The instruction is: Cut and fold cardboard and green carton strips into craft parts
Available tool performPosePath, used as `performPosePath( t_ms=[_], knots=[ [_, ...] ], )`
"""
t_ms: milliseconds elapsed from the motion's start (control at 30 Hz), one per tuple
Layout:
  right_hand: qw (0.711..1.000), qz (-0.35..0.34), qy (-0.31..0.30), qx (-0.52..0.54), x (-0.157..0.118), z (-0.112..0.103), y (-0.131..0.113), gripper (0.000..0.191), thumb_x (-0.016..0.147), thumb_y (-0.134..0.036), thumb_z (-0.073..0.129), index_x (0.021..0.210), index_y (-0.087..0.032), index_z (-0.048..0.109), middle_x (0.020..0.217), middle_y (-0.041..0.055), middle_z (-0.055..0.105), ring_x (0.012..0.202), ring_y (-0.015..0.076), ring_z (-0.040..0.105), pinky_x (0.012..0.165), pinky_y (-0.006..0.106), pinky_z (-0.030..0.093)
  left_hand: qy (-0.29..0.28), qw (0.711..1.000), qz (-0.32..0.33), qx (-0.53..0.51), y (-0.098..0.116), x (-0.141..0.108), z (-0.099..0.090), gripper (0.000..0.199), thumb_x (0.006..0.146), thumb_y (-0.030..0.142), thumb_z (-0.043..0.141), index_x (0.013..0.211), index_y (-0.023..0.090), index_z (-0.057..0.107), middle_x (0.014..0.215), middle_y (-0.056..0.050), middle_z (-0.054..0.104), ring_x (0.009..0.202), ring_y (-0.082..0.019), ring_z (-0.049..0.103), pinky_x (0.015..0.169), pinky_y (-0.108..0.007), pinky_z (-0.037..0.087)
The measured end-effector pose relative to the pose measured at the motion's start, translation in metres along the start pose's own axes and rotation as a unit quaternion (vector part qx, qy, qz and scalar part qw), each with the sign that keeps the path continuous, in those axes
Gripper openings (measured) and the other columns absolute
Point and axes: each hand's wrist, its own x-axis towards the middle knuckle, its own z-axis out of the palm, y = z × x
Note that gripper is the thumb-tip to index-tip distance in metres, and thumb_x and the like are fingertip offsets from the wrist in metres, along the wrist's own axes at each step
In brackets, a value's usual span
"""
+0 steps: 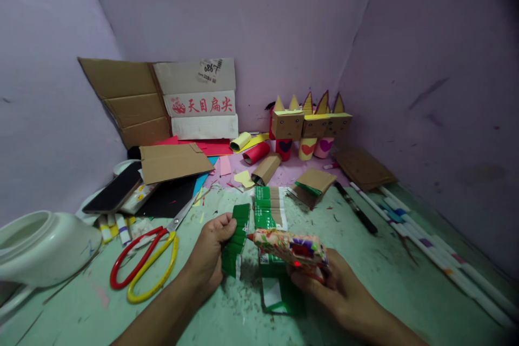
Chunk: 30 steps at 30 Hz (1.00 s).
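In the head view, my left hand point(206, 251) pinches a green strip of cardboard point(237, 240), its thumb on the near face. My right hand point(332, 286) is wrapped around a hot glue gun point(290, 246) covered in colourful pattern, with a small red light showing. The gun's red nozzle points left and sits at the strip's right edge; I cannot tell whether it touches. Partly hidden under the gun and my right hand lies a green printed carton piece point(279, 294). Just beyond the gun is another green and brown carton piece point(270, 205).
Scissors point(152, 265) with red and yellow handles lie left, near a white pot point(48, 243). Cardboard figures point(287, 124) stand at the back. A folded cardboard piece point(314, 184), a black knife point(357, 208) and several white marker pens point(430, 248) lie right. Cardboard flaps point(198, 102) lean on the wall.
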Motion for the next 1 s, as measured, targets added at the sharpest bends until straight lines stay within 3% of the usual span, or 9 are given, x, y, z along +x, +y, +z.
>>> performPosePath(
  t_ms=[100,400,633,833,1000],
  knots=[
    [1.0,-0.012,0.004,-0.008,-0.001,0.0,0.0001,0.021,0.076,-0.038,0.059,0.087,-0.023,0.068,0.074,0.0044,0.064,0.067,0.0194,0.059,0.061,0.031,0.051,-0.007,1.0,0.003,-0.001,-0.0002,0.0005,0.0,0.02,0.06,0.02,0.075,0.073,0.013,0.061,0.057,0.0,0.06,0.044,-0.01,0.053,0.044,-0.019,0.045],
    [0.999,-0.027,-0.022,-0.012,-0.0023,-0.0034,0.0004,0.032,0.081,-0.034,0.058,0.111,-0.026,0.064,0.091,0.0057,0.067,0.08,0.0219,0.063,0.072,0.035,0.053,-0.005,1.0,0.015,0.003,0.0008,0.0007,-0.0012,0.025,0.057,0.024,0.079,0.071,0.012,0.061,0.051,0.004,0.054,0.038,-0.006,0.044,0.038,-0.015,0.036],
    [0.998,-0.044,0.001,-0.047,0.0022,-0.0041,-0.0048,0.031,0.081,-0.038,0.056,0.105,-0.022,0.067,0.085,0.0069,0.069,0.073,0.0219,0.061,0.067,0.035,0.052,-0.007,1.0,0.02,0.009,0.001,0.0013,0.0001,0.031,0.052,0.027,0.083,0.068,0.012,0.061,0.047,0.005,0.051,0.036,-0.004,0.039,0.036,-0.014,0.031],
    [1.0,-0.026,0.003,0.001,0.003,-0.0027,-0.0054,0.027,0.079,-0.035,0.061,0.102,-0.023,0.067,0.09,0.0054,0.069,0.078,0.0215,0.062,0.071,0.032,0.052,-0.012,1.0,0.019,0.012,0.0002,0.0001,0.0006,0.034,0.05,0.029,0.085,0.067,0.012,0.061,0.046,0.006,0.05,0.037,-0.004,0.038,0.036,-0.013,0.03],
    [0.999,-0.029,0.011,0.02,0.003,-0.0022,-0.0037,0.022,0.08,-0.037,0.059,0.095,-0.024,0.067,0.082,0.004,0.067,0.072,0.0195,0.06,0.066,0.03,0.052,-0.018,1.0,0.02,0.011,0.0003,-0.0009,0.0011,0.032,0.051,0.029,0.084,0.064,0.013,0.059,0.046,0.006,0.049,0.037,-0.003,0.038,0.037,-0.013,0.031]
  ],
)
